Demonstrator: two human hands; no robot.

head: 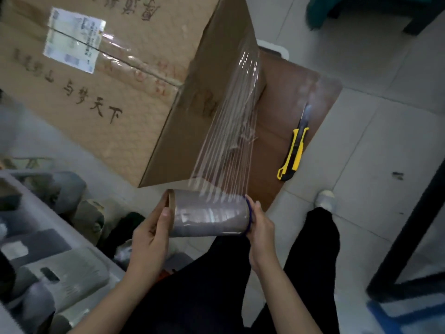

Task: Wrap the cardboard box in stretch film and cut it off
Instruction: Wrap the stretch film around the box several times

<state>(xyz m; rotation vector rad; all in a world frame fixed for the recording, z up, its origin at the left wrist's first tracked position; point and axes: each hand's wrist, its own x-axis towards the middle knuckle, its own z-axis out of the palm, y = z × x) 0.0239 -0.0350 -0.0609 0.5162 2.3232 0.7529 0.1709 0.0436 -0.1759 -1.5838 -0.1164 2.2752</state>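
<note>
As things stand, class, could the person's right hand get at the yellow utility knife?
Probably not yet: the right hand holds the film roll, though the utility knife lies uncovered on flat cardboard.

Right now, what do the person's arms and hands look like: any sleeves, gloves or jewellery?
Both forearms are bare up to the bottom edge of the frame, with no sleeve in sight. The left hand and right hand wear no gloves. No ring, watch or wristband shows on either. Nails look short and unpainted, though the picture is somewhat blurred.
</note>
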